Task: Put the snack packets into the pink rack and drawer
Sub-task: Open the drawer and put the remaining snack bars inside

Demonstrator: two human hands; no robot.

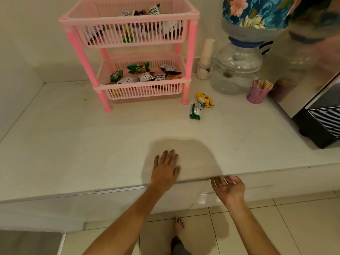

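Snack packets fill both tiers of the pink rack (pixel 128 52) standing at the back of the tabletop (pixel 73 140). Nearer the front edge, the left hand (pixel 165 168) lies flat, palm down, fingers spread, holding nothing. Right of the rack's front leg, a green packet (pixel 195 111) and a yellow packet (pixel 203 100) lie loose, touching each other. Below the tabletop's edge, the right hand (pixel 229 188) is turned palm up, fingers loosely curled and empty, just at the drawer front (pixel 257 188).
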